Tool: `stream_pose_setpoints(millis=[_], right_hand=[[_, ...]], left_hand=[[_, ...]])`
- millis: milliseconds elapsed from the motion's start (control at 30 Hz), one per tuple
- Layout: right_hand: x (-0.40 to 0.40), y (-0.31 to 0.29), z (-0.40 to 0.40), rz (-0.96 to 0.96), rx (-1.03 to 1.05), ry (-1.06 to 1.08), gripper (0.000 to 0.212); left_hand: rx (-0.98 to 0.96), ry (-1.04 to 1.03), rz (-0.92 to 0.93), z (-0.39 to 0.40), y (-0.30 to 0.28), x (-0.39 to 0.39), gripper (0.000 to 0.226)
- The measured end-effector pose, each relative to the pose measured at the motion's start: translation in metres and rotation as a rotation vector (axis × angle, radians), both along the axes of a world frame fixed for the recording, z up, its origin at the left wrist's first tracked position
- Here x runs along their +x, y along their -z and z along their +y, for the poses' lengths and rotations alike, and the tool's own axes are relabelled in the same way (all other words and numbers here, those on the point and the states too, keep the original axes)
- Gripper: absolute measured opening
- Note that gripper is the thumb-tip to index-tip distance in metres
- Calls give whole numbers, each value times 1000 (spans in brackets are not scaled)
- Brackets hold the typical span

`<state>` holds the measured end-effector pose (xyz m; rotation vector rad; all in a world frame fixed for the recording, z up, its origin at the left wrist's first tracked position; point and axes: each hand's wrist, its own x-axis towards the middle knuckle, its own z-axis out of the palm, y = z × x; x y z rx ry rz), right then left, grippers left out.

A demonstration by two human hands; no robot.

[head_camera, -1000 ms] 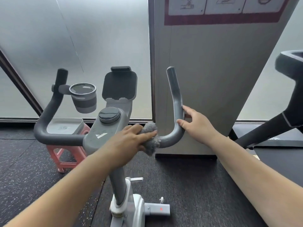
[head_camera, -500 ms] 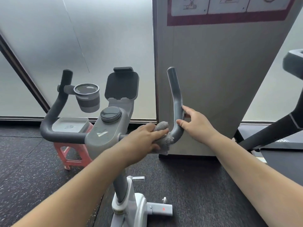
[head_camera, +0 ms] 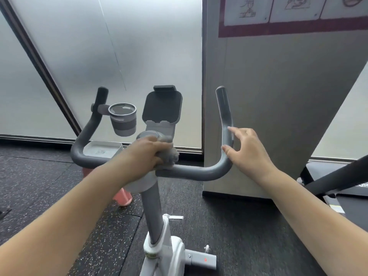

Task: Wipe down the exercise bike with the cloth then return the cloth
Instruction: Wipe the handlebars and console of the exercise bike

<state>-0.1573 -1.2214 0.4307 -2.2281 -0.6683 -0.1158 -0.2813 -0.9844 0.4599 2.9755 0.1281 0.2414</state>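
Observation:
The grey exercise bike (head_camera: 153, 212) stands in front of me, its curved handlebar (head_camera: 199, 172) spreading left and right. My left hand (head_camera: 145, 156) clutches a bunched grey cloth (head_camera: 170, 155) and presses it on the centre console, just below the round dial (head_camera: 148, 135). My right hand (head_camera: 249, 150) hovers at the right handlebar bend with fingers spread, thumb near the bar, not gripping it. A phone holder (head_camera: 162, 105) and a cup holder (head_camera: 123, 118) rise behind the console.
A pink stool (head_camera: 121, 197) carrying a white tray (head_camera: 102, 150) stands behind the bike at the left. A grey pillar (head_camera: 278, 96) rises at the right, frosted glass behind. Part of another black machine (head_camera: 336, 180) sits at far right on the dark rubber floor.
My left hand has slid the cloth leftward from the right handlebar bend to the centre console. My right hand has loosened from the bar and opened its fingers.

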Motion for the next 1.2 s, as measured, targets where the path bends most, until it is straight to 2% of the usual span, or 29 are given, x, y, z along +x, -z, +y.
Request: stream_pose_setpoints(millis=[100, 233, 333, 400, 467, 600, 700, 833, 900, 967, 1033, 1200], right_hand=[[-15, -12, 13, -106, 33, -114, 49], [-31, -12, 40, -113, -93, -331, 45], [-38, -4, 59, -83, -192, -414, 47], [-39, 1, 67, -62, -229, -438, 50], [-39, 3, 72, -23, -262, -447, 51], [-37, 7, 78, 34, -361, -457, 37], [-36, 8, 81, 47, -383, -439, 34], [-34, 8, 83, 92, -346, -451, 30], [-33, 8, 84, 105, -328, -453, 28], [-32, 8, 85, 114, -317, -455, 26], [-31, 9, 85, 123, -313, -456, 26], [-28, 13, 84, 138, -314, -450, 30]], left_hand=[[-189, -195, -181, 8, -19, -17, 49], [-201, -394, -286, 24, -17, -32, 48], [-228, -371, -168, 11, 16, -34, 50], [-40, -332, -75, 0, 43, -34, 53], [46, -336, -90, 4, 57, -34, 50], [-121, -438, -100, 42, 54, -37, 42], [-176, -474, -45, 74, 41, -42, 38], [-319, -478, -265, 75, 18, -38, 31], [-298, -374, -276, 47, 18, -29, 36], [-155, -241, -207, 18, 35, -23, 42], [11, -200, -164, 10, 51, -23, 45], [-97, -290, -139, 47, 50, -37, 39]])
